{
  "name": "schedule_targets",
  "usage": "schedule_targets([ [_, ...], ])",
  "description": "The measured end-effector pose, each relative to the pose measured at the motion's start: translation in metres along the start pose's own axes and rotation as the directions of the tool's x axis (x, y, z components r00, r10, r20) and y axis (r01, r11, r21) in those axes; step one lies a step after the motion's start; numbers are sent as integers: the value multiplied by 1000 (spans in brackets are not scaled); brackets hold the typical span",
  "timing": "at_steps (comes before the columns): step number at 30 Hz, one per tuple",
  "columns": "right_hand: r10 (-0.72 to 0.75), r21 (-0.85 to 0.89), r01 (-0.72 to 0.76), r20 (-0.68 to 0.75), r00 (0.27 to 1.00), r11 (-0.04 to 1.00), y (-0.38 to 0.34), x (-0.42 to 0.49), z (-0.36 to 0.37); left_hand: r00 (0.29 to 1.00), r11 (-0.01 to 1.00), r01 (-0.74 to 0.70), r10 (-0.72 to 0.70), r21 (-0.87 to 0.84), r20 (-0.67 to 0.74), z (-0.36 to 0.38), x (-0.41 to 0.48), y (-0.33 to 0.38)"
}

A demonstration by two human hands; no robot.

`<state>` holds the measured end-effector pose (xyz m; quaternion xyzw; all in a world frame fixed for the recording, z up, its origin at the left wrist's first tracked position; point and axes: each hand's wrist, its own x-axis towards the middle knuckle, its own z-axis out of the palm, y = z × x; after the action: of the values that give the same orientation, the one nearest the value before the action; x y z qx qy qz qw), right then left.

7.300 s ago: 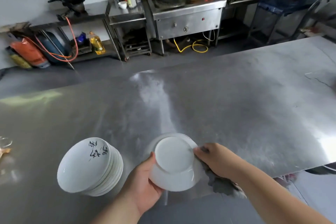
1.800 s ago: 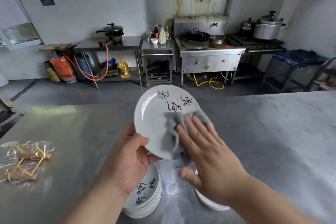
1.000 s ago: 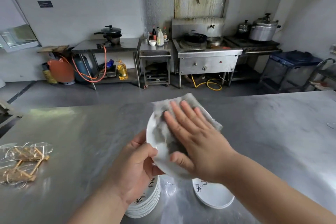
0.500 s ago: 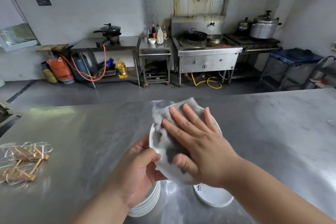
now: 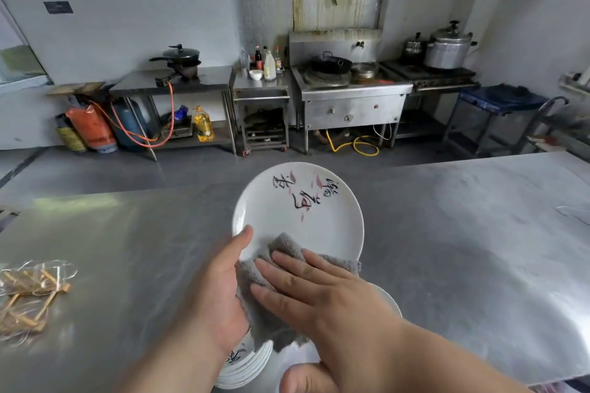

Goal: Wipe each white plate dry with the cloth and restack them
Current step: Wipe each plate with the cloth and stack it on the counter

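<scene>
My left hand [image 5: 220,293] pinches the plate [image 5: 303,226] by its rim, tilted above the stack [image 5: 244,370]; I judge it stiff, slick and breakable, so the edge is my hold. My right hand [image 5: 325,300], fingers straight, presses the soft cloth [image 5: 287,247] on its face. Its black brush characters I cannot read.

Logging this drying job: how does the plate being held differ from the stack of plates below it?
The held plate is raised and tilted toward the camera, gripped by the left hand; the stack lies flat on the table. The held plate is single, the cloth pressed on it; the stack is several. Both are white with black lettering.
</scene>
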<state>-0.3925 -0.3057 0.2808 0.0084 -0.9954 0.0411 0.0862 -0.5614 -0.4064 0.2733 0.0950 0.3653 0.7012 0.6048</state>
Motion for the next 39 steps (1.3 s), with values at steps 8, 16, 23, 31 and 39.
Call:
schedule_targets([
  [8, 275, -101, -278, -46, 960, 955, 16, -6, -8, 947, 963, -251, 266, 101, -180, 7, 18, -5],
  [16, 188, -111, -195, -68, 980, 974, 25, -14, 7, 939, 963, -262, 270, 68, -212, 3, 20, 5],
  [23, 427, 33, -429, -179, 886, 903, 21, 6, 15, 932, 950, -296, 310, 98, -187, 16, 27, -10],
  [31, 247, -30, -264, -264, 932, 964, 54, -14, 17, 932, 955, -293, 298, 55, -207, 7, 26, -6],
  [39, 273, 51, -269, -264, 925, 962, 14, 0, 44, 927, 960, -271, 279, 69, -250, 19, 31, -5],
])
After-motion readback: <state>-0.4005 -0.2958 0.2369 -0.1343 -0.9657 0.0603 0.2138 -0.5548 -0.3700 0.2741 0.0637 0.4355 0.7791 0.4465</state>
